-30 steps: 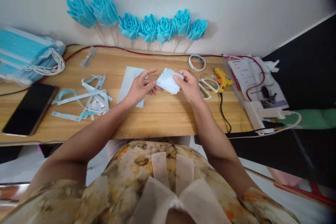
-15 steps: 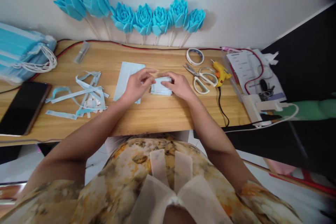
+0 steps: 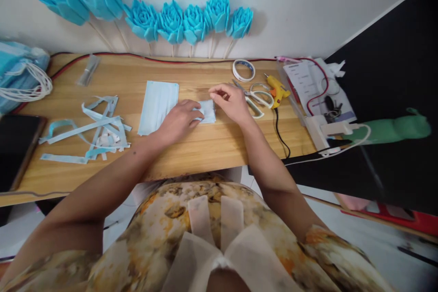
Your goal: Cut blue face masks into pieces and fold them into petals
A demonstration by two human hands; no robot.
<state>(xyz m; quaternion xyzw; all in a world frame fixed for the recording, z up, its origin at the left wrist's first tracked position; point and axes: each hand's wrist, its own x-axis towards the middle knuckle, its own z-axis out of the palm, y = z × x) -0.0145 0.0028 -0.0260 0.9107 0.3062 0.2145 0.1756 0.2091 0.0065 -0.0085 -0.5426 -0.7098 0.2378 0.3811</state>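
Note:
A small stack of pale blue cut mask pieces (image 3: 208, 112) lies on the wooden table in front of me. My left hand (image 3: 179, 121) is at its left side, fingers apart and fingertips resting on the stack's left edge. Just above and right of the stack is my right hand (image 3: 230, 101), its fingers curled and thumb close to the index finger in a pinch. Whether anything is between those fingertips is too small to make out. Left of the stack, partly beneath my left hand, lie flat light blue face masks (image 3: 157, 100).
Mask strip scraps (image 3: 102, 123) and a phone (image 3: 20, 146) lie left. White-handled scissors (image 3: 258, 98), a tape roll (image 3: 243, 70) and a yellow glue gun (image 3: 278, 89) sit right. Blue flowers (image 3: 172, 23) on sticks lean along the wall. A power strip (image 3: 320, 134) is at the right edge.
My right hand has lifted off the stack, its fingers now pinched above it. My left hand has come down onto the stack's left edge. The view has shifted slightly right.

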